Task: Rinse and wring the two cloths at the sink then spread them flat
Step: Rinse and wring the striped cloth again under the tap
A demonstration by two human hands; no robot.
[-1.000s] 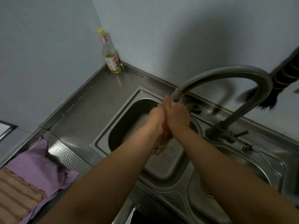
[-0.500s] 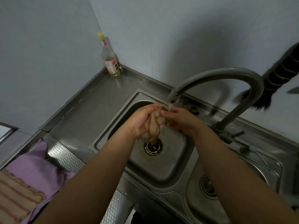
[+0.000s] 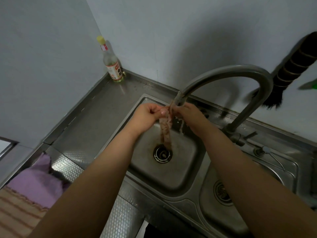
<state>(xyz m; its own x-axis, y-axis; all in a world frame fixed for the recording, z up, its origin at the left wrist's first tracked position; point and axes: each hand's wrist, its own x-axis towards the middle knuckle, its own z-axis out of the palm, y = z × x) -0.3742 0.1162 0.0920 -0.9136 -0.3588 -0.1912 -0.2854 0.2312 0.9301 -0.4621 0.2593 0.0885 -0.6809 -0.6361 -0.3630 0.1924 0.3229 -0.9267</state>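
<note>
Fingers of your left hand [image 3: 147, 115] and right hand [image 3: 190, 115] pinch a wet cloth [image 3: 165, 131] under the faucet [image 3: 223, 74]. Rinsing underway; wringing and spreading remain, judging by the bunched purple cloth [image 3: 39, 179].

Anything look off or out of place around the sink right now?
Nothing damaged or spilled. One small thing: the purple cloth on the counter at left lies bunched, not spread flat. Both hands hold the wet cloth under the tap, over the drain.

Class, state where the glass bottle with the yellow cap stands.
The bottle stands upright at the far-left corner of the steel counter, against the wall, left of the sink.
</note>
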